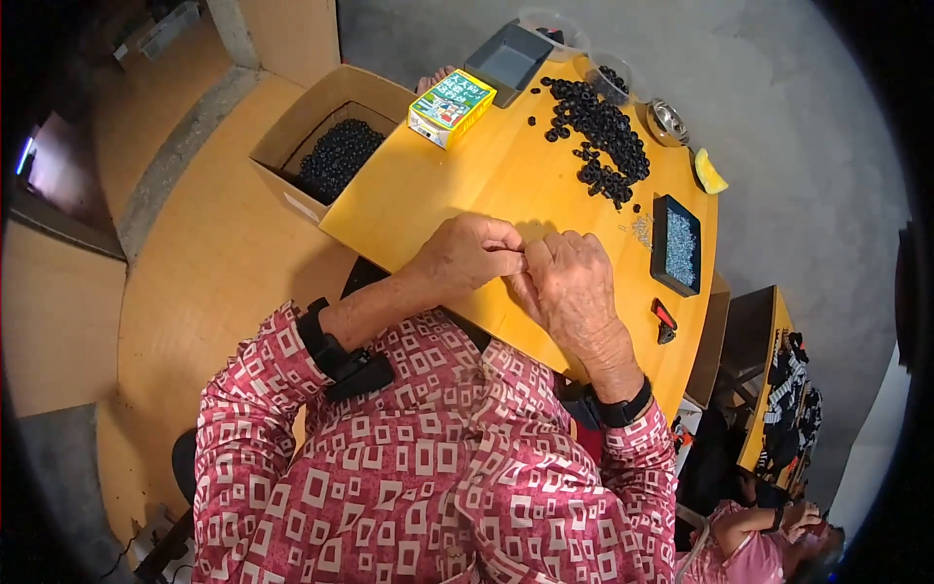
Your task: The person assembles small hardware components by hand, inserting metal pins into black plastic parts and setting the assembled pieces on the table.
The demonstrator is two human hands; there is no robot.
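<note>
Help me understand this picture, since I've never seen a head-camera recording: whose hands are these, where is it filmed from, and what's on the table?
There is no machine here, just a person working bare-handed. The one picture comes from a wide fisheye camera on their head, looking down, so straight edges bend near the rim.

The left hand and right hand meet fingertip to fingertip over the yellowish table; whatever they may pinch is too small or hidden to tell.

On the table lie a heap of small black pieces, a yellow-and-green carton, a grey tray and a black tray of tiny pale pieces. Another person sits at the lower right.
</note>
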